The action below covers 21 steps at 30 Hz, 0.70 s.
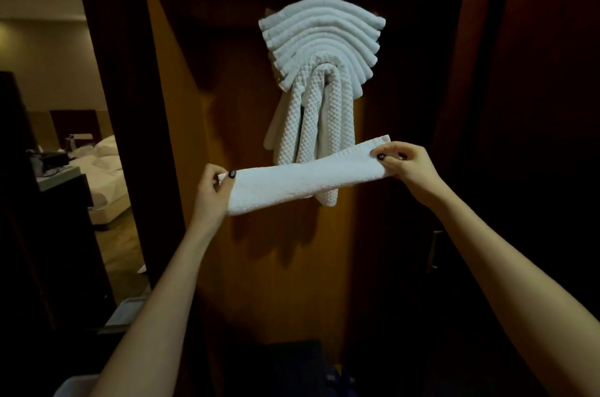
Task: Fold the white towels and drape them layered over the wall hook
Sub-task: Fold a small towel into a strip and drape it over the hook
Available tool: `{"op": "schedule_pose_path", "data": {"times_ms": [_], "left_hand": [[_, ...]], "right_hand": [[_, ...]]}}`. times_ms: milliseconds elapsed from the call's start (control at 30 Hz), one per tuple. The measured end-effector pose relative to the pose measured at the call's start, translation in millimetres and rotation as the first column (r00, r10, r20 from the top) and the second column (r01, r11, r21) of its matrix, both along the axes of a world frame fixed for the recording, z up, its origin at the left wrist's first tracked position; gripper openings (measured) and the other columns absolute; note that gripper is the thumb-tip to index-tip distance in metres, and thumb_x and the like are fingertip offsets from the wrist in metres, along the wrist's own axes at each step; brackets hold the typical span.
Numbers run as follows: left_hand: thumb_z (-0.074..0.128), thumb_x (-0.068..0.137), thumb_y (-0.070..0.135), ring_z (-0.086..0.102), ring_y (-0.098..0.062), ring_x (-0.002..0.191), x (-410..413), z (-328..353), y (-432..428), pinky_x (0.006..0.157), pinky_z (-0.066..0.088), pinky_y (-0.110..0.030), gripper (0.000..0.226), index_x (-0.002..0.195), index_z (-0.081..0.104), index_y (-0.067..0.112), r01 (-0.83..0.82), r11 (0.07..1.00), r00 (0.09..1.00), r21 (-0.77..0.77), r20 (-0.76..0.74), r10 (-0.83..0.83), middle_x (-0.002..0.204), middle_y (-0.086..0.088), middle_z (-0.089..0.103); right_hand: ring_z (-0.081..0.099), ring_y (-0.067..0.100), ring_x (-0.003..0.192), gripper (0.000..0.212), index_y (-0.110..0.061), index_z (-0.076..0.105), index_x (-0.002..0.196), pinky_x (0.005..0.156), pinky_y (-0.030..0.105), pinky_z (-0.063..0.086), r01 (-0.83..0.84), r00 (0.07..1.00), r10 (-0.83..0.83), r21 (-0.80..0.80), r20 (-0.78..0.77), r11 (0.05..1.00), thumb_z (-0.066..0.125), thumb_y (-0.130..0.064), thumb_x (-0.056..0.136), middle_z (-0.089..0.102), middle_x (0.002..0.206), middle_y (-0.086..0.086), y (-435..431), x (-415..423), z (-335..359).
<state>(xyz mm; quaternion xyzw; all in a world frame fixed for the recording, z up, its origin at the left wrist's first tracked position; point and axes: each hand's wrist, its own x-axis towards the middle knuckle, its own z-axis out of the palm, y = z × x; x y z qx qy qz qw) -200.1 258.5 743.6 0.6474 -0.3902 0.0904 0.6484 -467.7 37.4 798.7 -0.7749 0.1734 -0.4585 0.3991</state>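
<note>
While the left hand (212, 185) pinches one short end of a folded white towel (305, 180) and the right hand (402, 163) pinches the other, the strip is held taut and nearly level between them, right end slightly higher. Both hands are closed on the cloth, thumbs and fingertips clamping the edges; likely purpose: keep the fold flat and the layers aligned before it goes up. The towel is in the air in front of a wooden panel (181, 104), below the stack and overlapping the lower tails of the hanging towels in view; whether it touches them cannot be told. Above, the draped towels (321, 36) arch in nested layers over the wall hook, which is itself hidden under them. Several smooth bands sit outermost, with waffle-textured towels (311, 124) hanging long from the centre. Judgement: most of the layering is done, and this strip looks meant as the next outer band, so it must be lifted clear and centred over the top. To the left, a doorway shows a bed (104, 169) in a dim room.
</note>
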Motion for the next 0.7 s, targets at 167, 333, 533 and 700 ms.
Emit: {"op": "schedule_pose_path", "data": {"times_ms": [167, 333, 533, 700], "left_hand": [[0.067, 0.081, 0.024, 0.065, -0.015, 0.09, 18.7, 44.6, -9.1, 0.064, 0.055, -0.022, 0.029, 0.107, 0.064, 0.038, 0.52, 0.852, 0.818, -0.064, -0.249, -0.519, 0.102, -0.001, 0.068], [0.067, 0.077, 0.019, 0.065, -0.009, 0.095, 44.4, 85.4, -40.6, 0.076, 0.054, -0.026, 0.016, 0.085, 0.079, 0.026, 0.596, 0.801, 0.792, 0.06, -0.21, -0.574, 0.1, 0.011, 0.072], [0.047, 0.09, -0.013, 0.069, -0.004, 0.079, 77.1, 149.7, -79.2, 0.065, 0.055, -0.016, 0.05, 0.07, 0.08, 0.021, 0.571, 0.818, 0.82, 0.071, -0.088, -0.565, 0.084, 0.008, 0.075], [0.052, 0.091, -0.005, 0.069, -0.002, 0.078, 106.0, 203.5, -102.3, 0.061, 0.054, -0.016, 0.041, 0.082, 0.08, 0.023, 0.563, 0.824, 0.825, 0.061, 0.003, -0.565, 0.092, 0.013, 0.074]], "right_hand": [[0.057, 0.033, 0.11, 0.025, -0.013, 0.073, 0.096, 0.09, 0.042, 0.05, 0.076, 0.996, -0.075, -0.024, 0.051, 0.997, 0.057, 0.005, 0.089, 0.059, 0.121, 0.022, -33.3, 11.5, 36.8], [0.057, 0.028, 0.109, 0.026, -0.013, 0.072, 0.101, 0.094, 0.041, 0.049, 0.115, 0.989, -0.107, -0.082, 0.098, 0.99, 0.057, 0.005, 0.09, 0.059, 0.115, 0.012, -66.9, 23.8, 71.6], [0.065, 0.009, 0.086, 0.036, -0.011, 0.071, 0.102, 0.073, 0.019, 0.053, 0.021, 0.986, 0.003, -0.141, 0.168, 0.99, 0.05, 0.014, 0.087, 0.069, 0.102, 0.006, -96.6, 42.8, 124.8], [0.066, 0.005, 0.07, 0.033, -0.002, 0.068, 0.11, 0.065, 0.017, 0.053, -0.085, 0.971, 0.116, -0.153, 0.21, 0.985, 0.049, 0.015, 0.089, 0.072, 0.084, -0.003, -126.0, 58.0, 171.8]]}}
